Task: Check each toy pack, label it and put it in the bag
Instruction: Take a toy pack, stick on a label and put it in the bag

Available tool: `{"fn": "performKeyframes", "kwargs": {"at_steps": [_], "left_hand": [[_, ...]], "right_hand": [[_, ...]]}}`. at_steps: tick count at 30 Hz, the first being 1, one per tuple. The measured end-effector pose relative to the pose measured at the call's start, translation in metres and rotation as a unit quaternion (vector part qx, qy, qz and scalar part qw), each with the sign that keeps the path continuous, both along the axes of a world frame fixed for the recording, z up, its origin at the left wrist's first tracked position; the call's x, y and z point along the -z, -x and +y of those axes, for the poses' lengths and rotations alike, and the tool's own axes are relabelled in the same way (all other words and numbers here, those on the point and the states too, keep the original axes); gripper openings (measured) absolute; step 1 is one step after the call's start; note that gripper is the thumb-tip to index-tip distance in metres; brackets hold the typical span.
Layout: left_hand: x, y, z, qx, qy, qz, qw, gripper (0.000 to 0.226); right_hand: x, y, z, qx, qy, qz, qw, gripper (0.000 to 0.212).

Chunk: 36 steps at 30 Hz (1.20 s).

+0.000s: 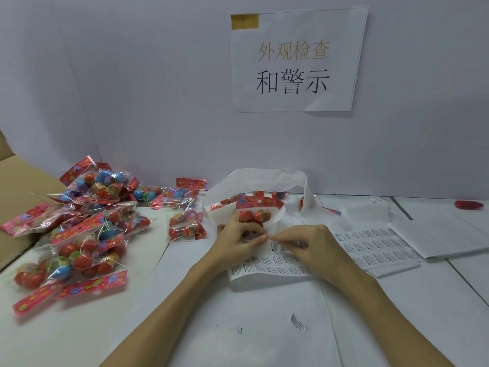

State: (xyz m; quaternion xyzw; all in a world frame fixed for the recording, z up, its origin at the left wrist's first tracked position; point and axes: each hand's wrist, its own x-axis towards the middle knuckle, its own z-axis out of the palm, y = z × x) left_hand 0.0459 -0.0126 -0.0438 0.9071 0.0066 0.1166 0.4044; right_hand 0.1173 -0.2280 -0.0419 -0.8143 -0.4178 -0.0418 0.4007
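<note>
Two hands of mine meet in the middle of the white table (264, 327). Close to me a loose little sticker (299, 322) lies on the table by itself, curled up at one end. A bit further on, the sheet of warning labels (280, 263) lies flat under my right hand (315, 247). More label sheets (375, 246) spread out to the right of it, and plain white paper (449, 234) lies past them.

My left hand (238, 241) has its fingers curled around a toy pack (255, 210), with red balls in clear wrap and a red flowery top. My right hand pinches something tiny with finger and thumb, right where it touches my left fingertips. I cannot tell for sure if it is a label. The toy pack sticks up just behind my left hand, in front of the mouth of the white plastic bag (264, 178). Some packs (267, 194) already lie inside the bag.

One pack (185, 225) lies alone to the left of my hands. A big pile of packs (84, 223) fills the left side, well apart from my hands, and nothing blocks them. A brown cardboard box (16, 176) sits behind the pile. A small red thing (468, 204) lies far off on the right.

At the back is a pale wall (132, 88) with a paper sign (296, 62) on it.
</note>
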Motion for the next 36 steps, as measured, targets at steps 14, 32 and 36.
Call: {"fn": "performKeyframes", "kwargs": {"at_steps": [14,32,36], "left_hand": [[-0.0029,-0.0011,0.0036,0.0,0.028,0.01,1.0,0.015],[-0.0036,0.0005,0.0034,-0.003,0.033,0.015,0.999,0.006],[-0.0036,0.0,0.0046,-0.006,0.041,0.016,0.999,0.007]], "right_hand": [[0.0005,0.0041,-0.0001,-0.014,-0.023,0.053,0.998,0.041],[-0.0018,0.0075,0.0034,-0.02,-0.003,0.033,0.999,0.024],[-0.0047,0.0091,0.0043,-0.005,-0.039,0.082,0.996,0.023]]}}
